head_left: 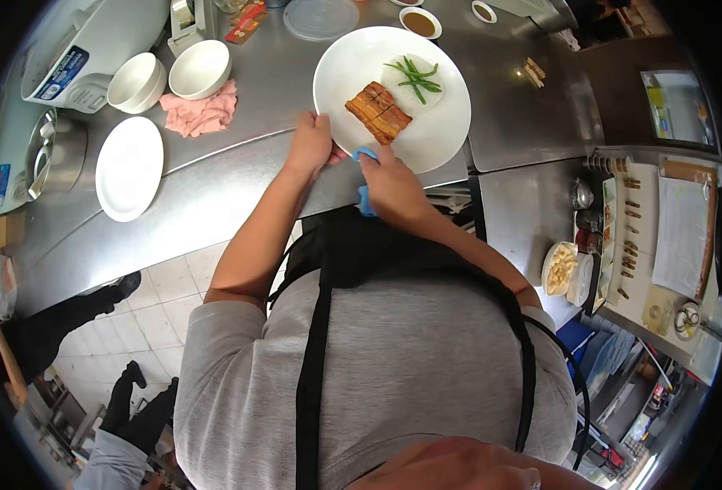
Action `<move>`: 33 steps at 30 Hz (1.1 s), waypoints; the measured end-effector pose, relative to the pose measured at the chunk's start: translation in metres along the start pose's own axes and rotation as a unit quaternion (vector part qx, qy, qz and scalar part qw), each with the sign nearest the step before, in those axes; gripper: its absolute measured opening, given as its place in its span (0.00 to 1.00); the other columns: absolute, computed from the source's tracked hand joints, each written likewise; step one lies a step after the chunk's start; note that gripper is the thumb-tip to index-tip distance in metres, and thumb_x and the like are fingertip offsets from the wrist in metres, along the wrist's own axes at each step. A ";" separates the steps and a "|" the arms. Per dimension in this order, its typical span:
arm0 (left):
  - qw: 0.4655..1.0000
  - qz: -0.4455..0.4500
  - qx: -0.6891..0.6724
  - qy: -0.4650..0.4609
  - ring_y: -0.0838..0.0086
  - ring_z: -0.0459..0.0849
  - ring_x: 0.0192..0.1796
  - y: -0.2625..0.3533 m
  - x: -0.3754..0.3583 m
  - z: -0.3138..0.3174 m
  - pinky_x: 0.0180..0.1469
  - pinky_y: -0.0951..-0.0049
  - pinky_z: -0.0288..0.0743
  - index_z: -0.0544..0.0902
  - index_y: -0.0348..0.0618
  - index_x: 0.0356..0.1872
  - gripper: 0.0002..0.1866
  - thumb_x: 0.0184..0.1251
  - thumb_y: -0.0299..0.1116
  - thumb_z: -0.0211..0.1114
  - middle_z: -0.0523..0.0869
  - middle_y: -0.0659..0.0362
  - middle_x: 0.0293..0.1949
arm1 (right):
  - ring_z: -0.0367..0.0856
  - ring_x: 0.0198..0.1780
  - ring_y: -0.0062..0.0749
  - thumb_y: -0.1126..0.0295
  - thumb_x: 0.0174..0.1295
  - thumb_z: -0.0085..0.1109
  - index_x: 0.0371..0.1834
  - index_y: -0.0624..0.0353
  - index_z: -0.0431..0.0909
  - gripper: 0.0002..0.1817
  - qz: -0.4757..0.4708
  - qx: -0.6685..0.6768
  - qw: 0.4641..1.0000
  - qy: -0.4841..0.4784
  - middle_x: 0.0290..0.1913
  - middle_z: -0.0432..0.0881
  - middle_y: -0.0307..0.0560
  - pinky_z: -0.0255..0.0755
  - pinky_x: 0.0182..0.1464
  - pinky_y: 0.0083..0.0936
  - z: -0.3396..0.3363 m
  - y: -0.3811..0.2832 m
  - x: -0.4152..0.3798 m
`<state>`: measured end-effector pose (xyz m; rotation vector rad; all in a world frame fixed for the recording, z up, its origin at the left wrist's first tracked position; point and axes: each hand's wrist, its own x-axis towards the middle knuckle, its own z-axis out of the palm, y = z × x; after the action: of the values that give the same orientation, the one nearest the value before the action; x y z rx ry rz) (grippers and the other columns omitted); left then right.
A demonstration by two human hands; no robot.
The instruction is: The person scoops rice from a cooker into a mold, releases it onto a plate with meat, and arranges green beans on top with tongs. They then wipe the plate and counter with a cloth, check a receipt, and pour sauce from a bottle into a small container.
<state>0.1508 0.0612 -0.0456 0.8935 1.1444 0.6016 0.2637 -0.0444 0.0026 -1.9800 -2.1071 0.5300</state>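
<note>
A large white plate [451,122] lies on the steel counter [238,163]. On it are a slab of browned, grilled meat [378,112], white rice [410,91] and green beans [415,76]. My left hand [309,144] holds the plate's near left rim. Just to its right, my right hand [389,184] is closed on a blue cloth [366,198] and presses it against the plate's near edge.
An empty white plate [129,167], two white bowls [200,69], a pink cloth [200,112] and a rice cooker [83,49] stand to the left. Small sauce dishes [420,22] sit behind the plate. Another person's legs [67,322] are at lower left.
</note>
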 end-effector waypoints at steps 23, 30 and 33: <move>0.997 0.061 0.007 -0.055 0.81 0.69 0.13 0.013 0.020 -0.017 0.13 0.83 0.62 0.64 0.38 0.40 0.12 0.63 0.37 0.45 0.74 0.60 0.19 | 0.75 0.45 0.45 0.71 0.51 0.44 0.42 0.62 0.74 0.16 0.147 -0.118 0.955 -0.228 0.48 0.70 0.56 0.70 0.43 0.35 -0.019 0.000 0.059; 0.995 0.062 -0.019 -0.075 0.80 0.69 0.11 0.009 0.025 -0.019 0.11 0.82 0.63 0.62 0.34 0.42 0.14 0.63 0.35 0.44 0.73 0.58 0.19 | 0.74 0.46 0.45 0.69 0.52 0.44 0.42 0.64 0.74 0.16 0.186 -0.136 0.945 -0.231 0.48 0.70 0.57 0.70 0.44 0.34 -0.013 -0.007 0.072; 0.994 0.059 -0.022 -0.090 0.79 0.70 0.13 0.007 0.025 -0.020 0.13 0.82 0.63 0.61 0.37 0.42 0.13 0.64 0.37 0.43 0.73 0.59 0.19 | 0.74 0.46 0.46 0.69 0.53 0.43 0.43 0.64 0.74 0.16 0.210 -0.137 0.943 -0.219 0.48 0.70 0.56 0.69 0.44 0.35 -0.008 -0.008 0.073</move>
<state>0.1402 0.0910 -0.0555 0.9626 0.9183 0.6278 0.2535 0.0287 0.0056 -2.7156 -2.0774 0.8575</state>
